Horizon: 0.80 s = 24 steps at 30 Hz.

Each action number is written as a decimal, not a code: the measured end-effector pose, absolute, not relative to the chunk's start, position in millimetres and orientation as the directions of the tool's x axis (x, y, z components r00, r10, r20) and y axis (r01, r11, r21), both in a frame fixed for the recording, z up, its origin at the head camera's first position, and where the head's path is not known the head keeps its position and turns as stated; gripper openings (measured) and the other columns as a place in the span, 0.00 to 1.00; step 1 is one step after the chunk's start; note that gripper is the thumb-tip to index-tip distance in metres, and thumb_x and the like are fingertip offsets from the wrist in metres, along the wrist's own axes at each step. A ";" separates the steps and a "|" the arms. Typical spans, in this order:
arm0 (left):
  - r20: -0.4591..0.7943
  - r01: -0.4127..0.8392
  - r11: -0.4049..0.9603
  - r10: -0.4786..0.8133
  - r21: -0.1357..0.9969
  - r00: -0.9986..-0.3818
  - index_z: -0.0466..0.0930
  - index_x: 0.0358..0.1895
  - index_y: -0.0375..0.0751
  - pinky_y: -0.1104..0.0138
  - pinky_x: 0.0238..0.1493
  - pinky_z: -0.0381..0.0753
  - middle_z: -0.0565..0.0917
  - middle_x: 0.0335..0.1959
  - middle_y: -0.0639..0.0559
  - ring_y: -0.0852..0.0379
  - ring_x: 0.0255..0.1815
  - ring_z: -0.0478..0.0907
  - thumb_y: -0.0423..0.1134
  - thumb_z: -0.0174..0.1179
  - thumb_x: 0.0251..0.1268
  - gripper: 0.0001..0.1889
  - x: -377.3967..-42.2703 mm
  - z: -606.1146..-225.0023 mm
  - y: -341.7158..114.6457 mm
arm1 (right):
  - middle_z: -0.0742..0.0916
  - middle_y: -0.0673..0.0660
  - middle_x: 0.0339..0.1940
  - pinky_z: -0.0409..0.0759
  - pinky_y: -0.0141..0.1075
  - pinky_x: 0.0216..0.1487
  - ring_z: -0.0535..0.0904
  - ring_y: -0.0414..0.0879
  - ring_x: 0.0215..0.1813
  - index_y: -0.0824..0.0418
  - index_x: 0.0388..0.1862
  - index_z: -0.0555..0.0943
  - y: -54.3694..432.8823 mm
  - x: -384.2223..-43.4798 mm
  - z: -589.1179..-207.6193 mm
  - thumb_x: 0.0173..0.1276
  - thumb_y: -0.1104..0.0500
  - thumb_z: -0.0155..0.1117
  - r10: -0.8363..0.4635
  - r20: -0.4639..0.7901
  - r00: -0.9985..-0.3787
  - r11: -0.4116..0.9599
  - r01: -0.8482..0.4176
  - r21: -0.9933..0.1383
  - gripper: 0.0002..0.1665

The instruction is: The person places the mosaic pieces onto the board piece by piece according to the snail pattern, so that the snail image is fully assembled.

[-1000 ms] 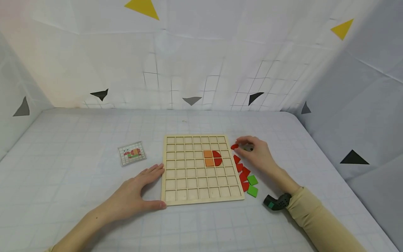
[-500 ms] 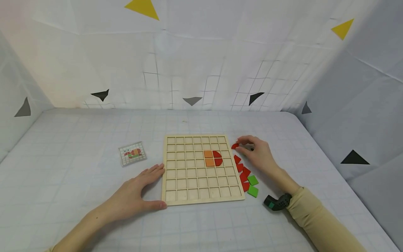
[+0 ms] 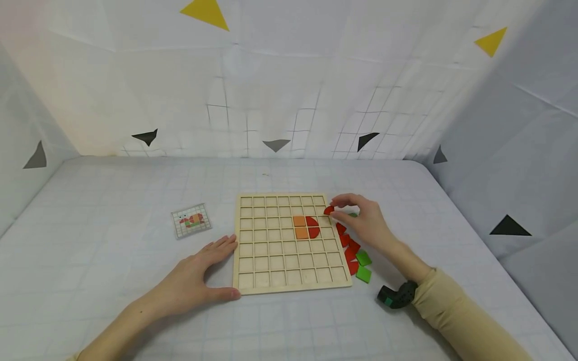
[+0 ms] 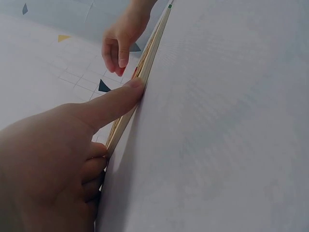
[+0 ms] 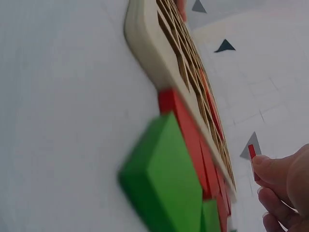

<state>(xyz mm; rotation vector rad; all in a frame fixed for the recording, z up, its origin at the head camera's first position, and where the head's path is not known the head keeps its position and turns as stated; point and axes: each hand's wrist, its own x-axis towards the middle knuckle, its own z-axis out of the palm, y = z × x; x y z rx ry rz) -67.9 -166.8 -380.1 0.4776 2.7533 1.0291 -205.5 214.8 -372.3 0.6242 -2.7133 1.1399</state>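
In the head view, my right hand (image 3: 367, 223) pinches a red quarter-circle tile (image 3: 328, 210) between thumb and fingertips, over the right border of the wooden grid board (image 3: 274, 249). The right wrist view shows this red tile (image 5: 252, 153) edge-on, held off the board. My left hand (image 3: 191, 277) rests at the board's left side, fingertips against the edge and thumb at the near corner. Two orange square tiles (image 3: 300, 227) sit in the grid. Beside them two red quarter-circle tiles (image 3: 312, 227) form a half disc.
Along the board's right edge lie several loose red tiles (image 3: 349, 249) and green square tiles (image 3: 363, 274). Another green tile (image 3: 353, 214) is partly hidden behind my right hand. A small picture card (image 3: 191, 221) lies left of the board.
My right hand has moved slightly left, bringing the red tile from beside the board to over its right border. The left hand and the board stay in place.
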 end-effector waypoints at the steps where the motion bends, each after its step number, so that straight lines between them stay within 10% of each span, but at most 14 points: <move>1: -0.040 0.239 0.712 0.351 0.661 -0.936 0.63 0.77 0.53 0.36 0.73 0.57 0.59 0.79 0.61 0.41 0.79 0.56 0.71 0.68 0.49 0.51 -67.9 -380.0 -166.7 | 0.87 0.55 0.49 0.78 0.52 0.57 0.80 0.50 0.53 0.58 0.55 0.83 211.7 -203.6 -371.3 0.66 0.55 0.72 -0.326 0.270 -0.906 0.622 -0.421 -0.660 0.19; 24: -0.025 0.248 0.708 0.351 0.661 -0.936 0.63 0.77 0.53 0.35 0.72 0.58 0.60 0.79 0.60 0.40 0.79 0.56 0.71 0.67 0.49 0.51 -68.2 -381.9 -167.2 | 0.89 0.51 0.48 0.84 0.42 0.53 0.84 0.45 0.50 0.58 0.50 0.85 150.8 -191.9 -377.2 0.64 0.58 0.74 -0.478 0.236 -0.846 0.543 -0.496 -0.678 0.16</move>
